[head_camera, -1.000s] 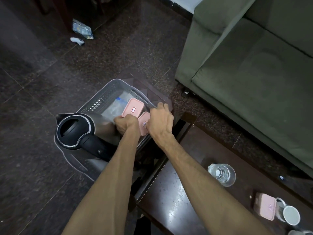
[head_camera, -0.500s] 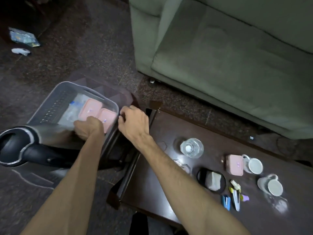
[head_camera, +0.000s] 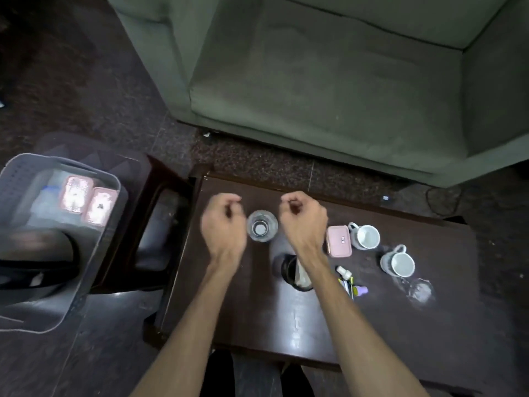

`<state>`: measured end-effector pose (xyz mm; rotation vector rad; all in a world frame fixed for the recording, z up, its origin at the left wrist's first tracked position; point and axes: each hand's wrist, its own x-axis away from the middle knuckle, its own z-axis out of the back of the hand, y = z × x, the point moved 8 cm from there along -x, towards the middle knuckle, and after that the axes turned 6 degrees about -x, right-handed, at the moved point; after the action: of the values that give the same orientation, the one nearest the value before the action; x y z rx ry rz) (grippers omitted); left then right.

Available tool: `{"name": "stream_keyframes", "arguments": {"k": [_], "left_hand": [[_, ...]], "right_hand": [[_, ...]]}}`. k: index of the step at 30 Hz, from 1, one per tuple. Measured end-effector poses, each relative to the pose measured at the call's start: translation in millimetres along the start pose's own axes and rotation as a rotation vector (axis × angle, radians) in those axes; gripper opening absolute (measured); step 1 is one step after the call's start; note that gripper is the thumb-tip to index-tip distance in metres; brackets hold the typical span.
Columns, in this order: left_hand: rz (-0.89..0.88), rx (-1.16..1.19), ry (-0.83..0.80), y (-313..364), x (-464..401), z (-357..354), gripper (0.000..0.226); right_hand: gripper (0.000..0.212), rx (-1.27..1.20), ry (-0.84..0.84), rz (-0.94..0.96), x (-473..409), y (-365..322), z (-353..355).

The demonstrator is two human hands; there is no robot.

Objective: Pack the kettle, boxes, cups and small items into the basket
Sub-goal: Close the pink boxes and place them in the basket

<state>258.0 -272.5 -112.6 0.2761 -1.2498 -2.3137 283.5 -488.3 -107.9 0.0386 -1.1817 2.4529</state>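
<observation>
Head cam: both hands, left hand (head_camera: 224,224) and right hand (head_camera: 305,217), hover loosely curled and empty, with the glass (head_camera: 262,229) upright right between them, equally near.

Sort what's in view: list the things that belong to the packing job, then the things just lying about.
Job: basket, kettle and two pink boxes already in it; on the table, glass, third pink box, two white cups, small items, black dish.

Lying about: green sofa, dark stool, cable on floor.
</observation>
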Motion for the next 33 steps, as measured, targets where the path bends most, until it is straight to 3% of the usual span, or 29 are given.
{"name": "stream_keyframes", "arguments": {"k": [3, 6, 12, 22, 28, 33], "left_hand": [[-0.108, -0.116, -0.246, 43.2, 38.5, -75.0, 0.015], [-0.122, -0.271, -0.453, 63.4, 71.8, -138.9, 0.012], [-0.054, -0.477, -0.699, 52.4, 112.8, -212.8, 0.024], [0.059, -0.588, -0.873, 20.4, 129.6, -263.4, 0.064], [0.105, -0.500, -0.865, 13.8, 142.0, -272.0, 0.054], [0.054, -0.393, -0.692, 25.8, 126.0, -241.1, 0.041]], "right_hand": [[0.019, 0.096, 0.024, -0.091, -16.5, 52.5, 50.8], [0.033, 0.314, -0.124, -0.132, -28.7, 99.9, 72.8], [0.046, 0.630, -0.312, -0.090, -27.1, 154.7, 74.1], [0.059, 0.634, -0.294, -0.128, -14.1, 203.6, 62.5], [0.050, 0.602, -0.260, -0.138, -23.0, 214.5, 51.5], [0.049, 0.430, -0.135, -0.029, -19.2, 188.5, 61.7]]}}
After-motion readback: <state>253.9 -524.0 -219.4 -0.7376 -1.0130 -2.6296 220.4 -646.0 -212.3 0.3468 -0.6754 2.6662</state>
